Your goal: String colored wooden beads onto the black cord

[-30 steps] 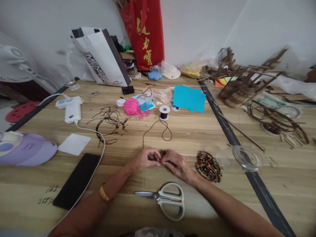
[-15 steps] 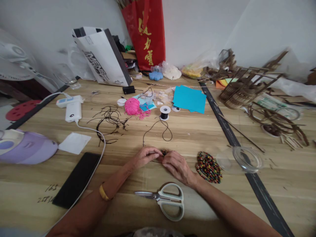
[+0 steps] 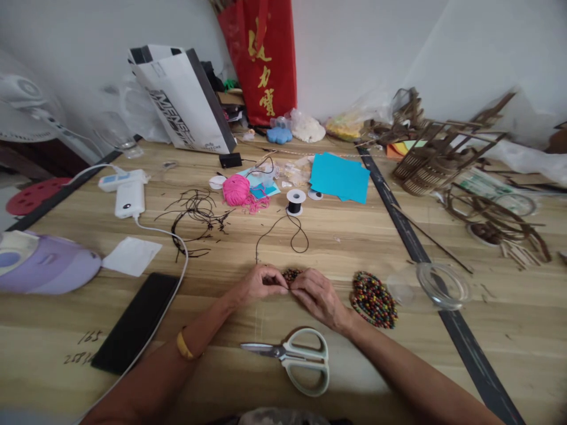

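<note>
My left hand (image 3: 264, 282) is closed, thumb and fingertips pinched at what looks like the thin black cord (image 3: 269, 229). That cord runs from a white spool (image 3: 296, 202) down to my left hand, with one loop lying on the wood. Right beside it, my right hand (image 3: 318, 296) is closed in a pinch on the cord too, fingertips almost meeting the left ones. Small dark multicoloured beads (image 3: 291, 275) lie just behind the fingertips, partly covered by my hands. Nearer me rest scissors (image 3: 283, 352) with pale handles, blades pointing left.
A heap of strung coloured beads (image 3: 374, 300) lies right of my hands, near a coil of clear tubing (image 3: 443, 285). Black cord scraps (image 3: 197, 215), pink yarn (image 3: 237, 190) and blue paper (image 3: 339, 177) lie farther back. A black case (image 3: 136, 321) and a white cable are at left.
My left fingertips have shifted slightly down and toward me, showing more of the beads behind them. The right hand stays almost in place; the scissors and spool have not moved.
</note>
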Demonstrator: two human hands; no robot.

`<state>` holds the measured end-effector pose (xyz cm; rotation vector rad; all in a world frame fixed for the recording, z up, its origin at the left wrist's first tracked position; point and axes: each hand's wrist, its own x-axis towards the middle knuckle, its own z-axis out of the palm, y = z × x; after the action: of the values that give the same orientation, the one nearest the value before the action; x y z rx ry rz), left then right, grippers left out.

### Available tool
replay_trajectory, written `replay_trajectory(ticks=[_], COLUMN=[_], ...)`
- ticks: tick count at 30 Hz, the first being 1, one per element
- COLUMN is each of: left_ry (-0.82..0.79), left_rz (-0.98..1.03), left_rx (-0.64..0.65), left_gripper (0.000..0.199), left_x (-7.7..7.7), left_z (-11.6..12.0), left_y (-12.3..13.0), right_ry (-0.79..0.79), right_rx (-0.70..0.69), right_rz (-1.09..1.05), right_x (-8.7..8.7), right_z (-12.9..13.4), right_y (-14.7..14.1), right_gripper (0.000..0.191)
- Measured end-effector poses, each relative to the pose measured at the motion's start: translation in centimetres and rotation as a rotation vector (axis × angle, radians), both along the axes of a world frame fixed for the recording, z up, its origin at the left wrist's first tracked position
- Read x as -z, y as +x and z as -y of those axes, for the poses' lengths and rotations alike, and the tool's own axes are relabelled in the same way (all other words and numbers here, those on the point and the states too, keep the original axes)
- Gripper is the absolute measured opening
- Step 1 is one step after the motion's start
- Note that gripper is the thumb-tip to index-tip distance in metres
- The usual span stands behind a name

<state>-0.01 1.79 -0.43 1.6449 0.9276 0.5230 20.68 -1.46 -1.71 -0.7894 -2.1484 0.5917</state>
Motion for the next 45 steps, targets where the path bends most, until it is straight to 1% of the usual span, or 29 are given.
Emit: replay_trajectory(ticks=[2, 6, 9, 13, 17, 21, 24, 36, 40, 45], left_ry=[0.011, -0.018, -0.023, -0.002, -0.039, -0.088, -0.087, -0.090, -0.085, -0.068], left_rz=[-0.002, 0.017, 0.011, -0.005, 0.010, 0.034, 0.031, 0.018, 0.014, 0.013], left_rx=[-0.003, -0.025, -0.027, -0.036, -0.057, -0.085, -0.092, -0.100, -0.098, -0.092], left_gripper=[0.017, 0.017, 0.017, 0.018, 0.018, 0.018, 0.017, 0.017, 0.016, 0.014], left_x=[0.1, 0.5, 0.6, 0.5, 0.6, 0.8, 0.9, 0.6, 0.5, 0.4], left_z=[0.0, -0.1, -0.1, -0.1, 0.0, 0.1, 0.1, 0.1, 0.1, 0.2], left_y=[0.0, 0.1, 0.1, 0.1, 0.2, 0.3, 0.4, 0.4, 0.4, 0.5], right_ry=[-0.015, -0.077, -0.132, -0.139, -0.090, -0.050, -0.029, 0.066, 0.060, 0.074], right_rx=[0.026, 0.148, 0.189, 0.142, 0.084, 0.076, 0.063, 0.087, 0.076, 0.078], right_rz=[-0.005, -0.032, 0.010, 0.153, 0.361, 0.497, 0.559, 0.604, 0.621, 0.619], right_x=[-0.1, -0.6, -1.3, -2.2, -2.8, -3.1, -3.1, -2.5, -2.7, -2.4], right_z=[-0.1, -0.7, -1.1, -1.5, -1.5, -1.1, -1.0, -0.7, -0.6, -0.6], right_y=[0.2, 1.1, 1.7, 2.3, 2.7, 2.6, 2.3, 1.2, 0.8, 0.5], right_gripper=[0.011, 0.012, 0.010, 0.008, 0.014, 0.013, 0.012, 0.012, 0.009, 0.013])
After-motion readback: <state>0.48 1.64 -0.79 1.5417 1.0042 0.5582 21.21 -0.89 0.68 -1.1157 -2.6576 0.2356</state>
